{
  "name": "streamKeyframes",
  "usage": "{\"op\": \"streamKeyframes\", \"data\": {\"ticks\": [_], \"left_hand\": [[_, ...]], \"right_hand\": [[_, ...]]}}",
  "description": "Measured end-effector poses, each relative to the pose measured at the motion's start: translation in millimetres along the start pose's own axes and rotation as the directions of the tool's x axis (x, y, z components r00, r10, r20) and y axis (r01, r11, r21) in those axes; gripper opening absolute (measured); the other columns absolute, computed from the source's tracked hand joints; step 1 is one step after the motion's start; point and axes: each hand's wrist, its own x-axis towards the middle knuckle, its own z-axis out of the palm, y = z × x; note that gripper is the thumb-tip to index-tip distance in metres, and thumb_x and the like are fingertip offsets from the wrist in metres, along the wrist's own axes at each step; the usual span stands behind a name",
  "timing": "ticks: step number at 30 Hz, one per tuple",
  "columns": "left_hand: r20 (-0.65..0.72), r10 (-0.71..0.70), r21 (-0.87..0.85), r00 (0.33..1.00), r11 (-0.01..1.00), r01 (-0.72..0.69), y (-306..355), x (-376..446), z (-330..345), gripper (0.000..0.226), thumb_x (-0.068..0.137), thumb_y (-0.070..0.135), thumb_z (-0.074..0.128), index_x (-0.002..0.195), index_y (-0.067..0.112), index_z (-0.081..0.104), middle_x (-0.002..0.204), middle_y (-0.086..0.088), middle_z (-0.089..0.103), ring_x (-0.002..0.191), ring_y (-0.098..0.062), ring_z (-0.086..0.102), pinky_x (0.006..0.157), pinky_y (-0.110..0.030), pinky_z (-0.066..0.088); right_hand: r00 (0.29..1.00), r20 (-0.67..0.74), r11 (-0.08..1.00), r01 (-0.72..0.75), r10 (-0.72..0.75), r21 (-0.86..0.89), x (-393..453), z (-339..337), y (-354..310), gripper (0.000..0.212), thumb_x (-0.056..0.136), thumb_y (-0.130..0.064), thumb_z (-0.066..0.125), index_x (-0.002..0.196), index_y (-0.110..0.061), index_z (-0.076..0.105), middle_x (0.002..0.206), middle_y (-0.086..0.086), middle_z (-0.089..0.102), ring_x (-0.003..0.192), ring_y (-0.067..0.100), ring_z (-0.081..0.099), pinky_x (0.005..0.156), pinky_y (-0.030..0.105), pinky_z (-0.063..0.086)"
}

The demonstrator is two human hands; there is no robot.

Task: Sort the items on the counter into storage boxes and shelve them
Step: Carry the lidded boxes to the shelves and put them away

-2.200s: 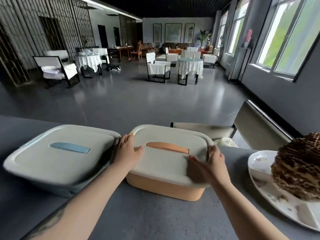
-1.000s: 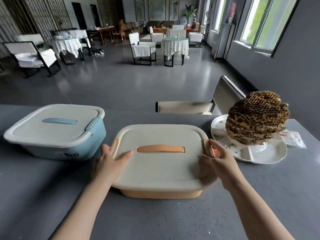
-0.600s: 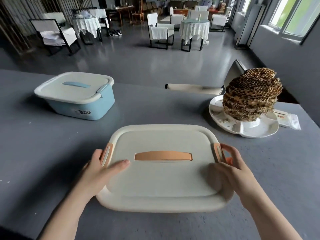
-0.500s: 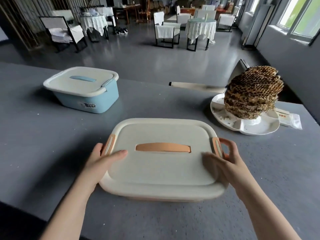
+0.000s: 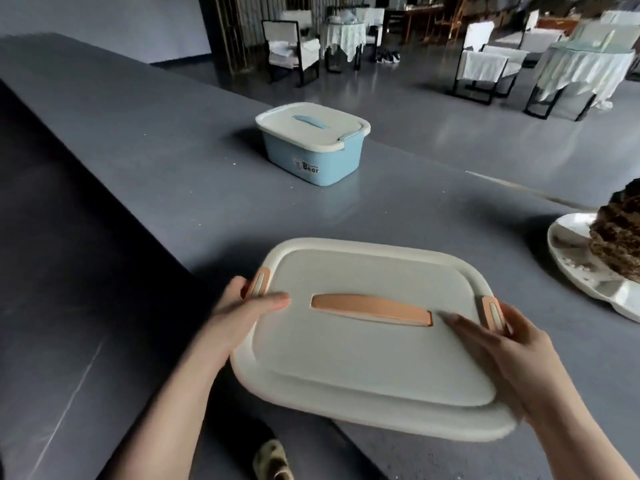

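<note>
Gripping the orange box (image 5: 363,341) — left hand (image 5: 239,317), right hand (image 5: 502,344) — thumbs on top.

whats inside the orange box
Cannot tell: the cream lid covers the orange box completely, clips at both ends. The left hand and right hand hold its sides.

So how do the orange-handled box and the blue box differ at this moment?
The orange-handled box is gripped at both ends, by the left hand and the right hand; the blue box sits untouched on the counter. Trim is orange on one, blue on the other. The orange-handled box is nearer the camera. Both have cream lids on.
</note>
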Motion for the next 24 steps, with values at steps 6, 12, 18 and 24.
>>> {"op": "streamKeyframes", "data": {"ticks": [6, 12, 18, 24], "left_hand": [[-0.152, -0.061, -0.081, 0.987, 0.996, 0.050, -29.4, -16.7, -68.5, 0.084, 0.059, 0.046, 0.086, 0.124, 0.007, 0.050, 0.122, -0.008, 0.061, 0.106, -0.024, 0.060, 0.078, -0.032, 0.045], [-0.391, -0.077, -0.072, 0.917, 0.996, 0.053, -68.8, -30.3, -161.0, 0.063, 0.041, 0.062, 0.080, 0.088, 0.024, 0.063, 0.087, 0.003, 0.070, 0.081, -0.021, 0.067, 0.068, -0.035, 0.049], [-0.604, -0.098, -0.151, 0.791, 0.988, 0.007, -103.7, -19.6, -264.0, 0.067, 0.033, 0.056, 0.087, 0.086, 0.031, 0.056, 0.084, 0.003, 0.066, 0.079, -0.020, 0.065, 0.065, -0.039, 0.054], [-0.684, -0.045, -0.181, 0.728, 0.977, -0.110, -132.4, 12.7, -362.0, 0.079, 0.041, 0.036, 0.094, 0.109, 0.029, 0.056, 0.101, 0.000, 0.063, 0.083, -0.011, 0.061, 0.062, -0.025, 0.044]], "right_hand": [[0.980, 0.144, 0.988, 0.145, -0.137, -0.053, -15.9, 65.9, -26.1, 0.075, 0.045, -0.077, 0.075, 0.108, -0.037, 0.064, 0.080, -0.013, 0.071, 0.077, 0.014, 0.068, 0.074, 0.046, 0.057], [0.917, 0.341, 0.978, 0.194, -0.207, 0.074, -20.0, 168.3, -57.7, 0.073, 0.051, -0.061, 0.085, 0.118, -0.046, 0.060, 0.092, -0.014, 0.074, 0.088, 0.009, 0.070, 0.082, 0.043, 0.056], [0.841, 0.471, 0.954, 0.160, -0.266, 0.254, -27.5, 295.7, -97.7, 0.065, 0.051, -0.035, 0.088, 0.111, -0.048, 0.066, 0.087, -0.012, 0.075, 0.078, 0.002, 0.071, 0.059, 0.011, 0.051], [0.773, 0.579, 0.939, 0.064, -0.261, 0.338, -36.4, 419.1, -130.3, 0.065, 0.050, -0.031, 0.087, 0.112, -0.038, 0.068, 0.100, -0.005, 0.075, 0.089, 0.011, 0.072, 0.068, 0.021, 0.055]]}}
